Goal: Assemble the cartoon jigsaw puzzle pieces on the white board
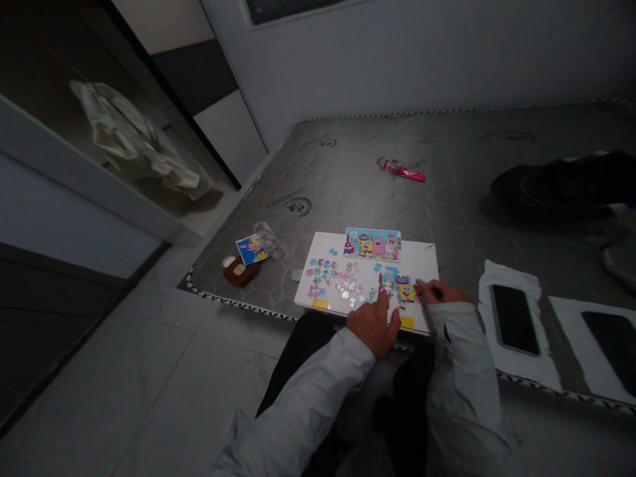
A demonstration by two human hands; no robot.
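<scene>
On a grey mattress (338, 189) with black-and-white trim, a brown rounded box (240, 271) sits left of a white rectangular board (420, 255). Small pastel jigsaw pieces (346, 289) lie loose across the board's left half. The left hand (373, 326), thumb and forefinger spread, points at the left edge of a partly joined, colourful cartoon puzzle (406, 290); the right hand (443, 292) curls at its right edge, its grip unclear. Farther right rests a black-screened smartphone (514, 319).
</scene>
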